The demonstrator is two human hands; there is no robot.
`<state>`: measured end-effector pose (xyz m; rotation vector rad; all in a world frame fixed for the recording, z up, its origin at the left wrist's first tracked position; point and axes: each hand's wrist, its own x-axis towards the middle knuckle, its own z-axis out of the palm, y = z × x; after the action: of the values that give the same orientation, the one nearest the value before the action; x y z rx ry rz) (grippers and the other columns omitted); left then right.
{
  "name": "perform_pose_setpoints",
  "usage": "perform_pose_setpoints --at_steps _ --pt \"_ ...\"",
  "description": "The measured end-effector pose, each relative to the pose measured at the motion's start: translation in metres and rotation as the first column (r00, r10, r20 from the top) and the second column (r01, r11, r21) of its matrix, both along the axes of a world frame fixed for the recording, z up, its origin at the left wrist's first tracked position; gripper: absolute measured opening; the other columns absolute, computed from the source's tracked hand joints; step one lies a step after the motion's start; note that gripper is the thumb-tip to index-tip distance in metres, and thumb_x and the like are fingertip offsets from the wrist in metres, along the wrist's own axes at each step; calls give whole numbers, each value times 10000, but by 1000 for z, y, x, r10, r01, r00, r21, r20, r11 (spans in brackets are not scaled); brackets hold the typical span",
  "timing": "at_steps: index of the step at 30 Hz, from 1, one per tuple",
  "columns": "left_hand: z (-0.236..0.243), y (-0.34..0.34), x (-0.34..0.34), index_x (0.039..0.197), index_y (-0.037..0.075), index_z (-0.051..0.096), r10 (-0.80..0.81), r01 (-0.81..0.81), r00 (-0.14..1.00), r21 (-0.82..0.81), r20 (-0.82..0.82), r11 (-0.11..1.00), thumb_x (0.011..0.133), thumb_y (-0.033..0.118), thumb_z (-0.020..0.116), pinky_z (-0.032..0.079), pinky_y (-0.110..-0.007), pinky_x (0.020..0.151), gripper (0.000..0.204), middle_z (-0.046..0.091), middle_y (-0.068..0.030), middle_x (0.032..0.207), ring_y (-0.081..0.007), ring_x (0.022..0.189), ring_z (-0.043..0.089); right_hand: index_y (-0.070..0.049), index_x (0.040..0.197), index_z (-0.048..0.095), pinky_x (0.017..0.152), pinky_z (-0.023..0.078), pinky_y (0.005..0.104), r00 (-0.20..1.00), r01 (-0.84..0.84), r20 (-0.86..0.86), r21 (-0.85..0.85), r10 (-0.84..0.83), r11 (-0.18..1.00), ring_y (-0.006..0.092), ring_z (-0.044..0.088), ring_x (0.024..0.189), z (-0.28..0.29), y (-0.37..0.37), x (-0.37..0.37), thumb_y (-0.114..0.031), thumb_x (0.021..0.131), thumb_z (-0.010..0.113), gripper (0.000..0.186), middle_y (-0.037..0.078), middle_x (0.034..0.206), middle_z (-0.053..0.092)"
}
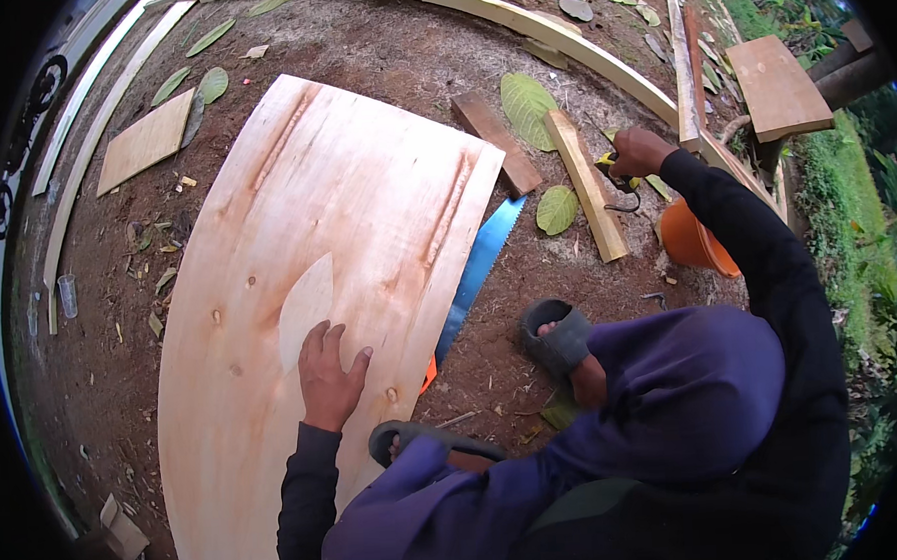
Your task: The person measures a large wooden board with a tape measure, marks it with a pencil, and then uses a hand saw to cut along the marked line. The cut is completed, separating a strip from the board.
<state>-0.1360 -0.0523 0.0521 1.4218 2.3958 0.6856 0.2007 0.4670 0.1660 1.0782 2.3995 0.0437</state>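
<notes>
A large pale plywood sheet lies on the ground before me. My left hand rests on it with fingers apart, holding nothing, just below a light leaf-shaped patch in the wood. Out to the right, my right hand is closed on a small yellow and black tape measure, partly hidden by the fingers. A dark strap hangs from it over a short wooden batten. From under the sheet's right edge sticks a handsaw with a blue toothed blade and an orange handle.
An orange bucket stands below my right forearm. A brown wood block touches the sheet's far right corner. Long timber strips run across the back. A small board and a clear plastic cup lie at left. My sandalled foot is beside the saw.
</notes>
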Motion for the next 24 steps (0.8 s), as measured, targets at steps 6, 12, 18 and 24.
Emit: perform_pose_setpoints --at_steps 6,12,18,24 --pt "15 -19 14 1288 -33 646 280 -279 959 -24 54 960 936 227 773 472 -474 1087 455 639 -242 1337 -402 1284 587 -20 1094 753 873 571 524 895 -12 -440 133 70 991 412 708 994 -63 24 -3 -308 914 678 347 255 1021 722" --pt "21 29 111 1290 -47 646 370 -371 896 -42 246 928 948 217 768 502 -454 1056 450 679 -248 1263 -407 1204 651 -56 1210 714 869 555 522 664 -283 -727 -25 177 959 408 696 1024 -127 12 -101 -108 959 557 300 202 1039 734" --pt "30 39 151 1311 -34 642 314 -289 882 -123 352 949 953 246 777 521 -437 1040 474 683 -239 1276 -384 1207 667 -89 1270 699 898 546 500 508 -362 -846 -38 163 931 414 680 1054 -156 7 -156 -63 940 534 369 186 1141 701" --pt "67 9 173 1309 -23 643 524 -478 764 -215 376 852 960 243 776 544 -409 1000 459 707 -216 1245 -342 1159 700 -48 1324 665 974 521 522 541 -267 -838 -97 66 959 432 661 1122 -173 -22 -208 -265 1008 584 392 222 1227 689"
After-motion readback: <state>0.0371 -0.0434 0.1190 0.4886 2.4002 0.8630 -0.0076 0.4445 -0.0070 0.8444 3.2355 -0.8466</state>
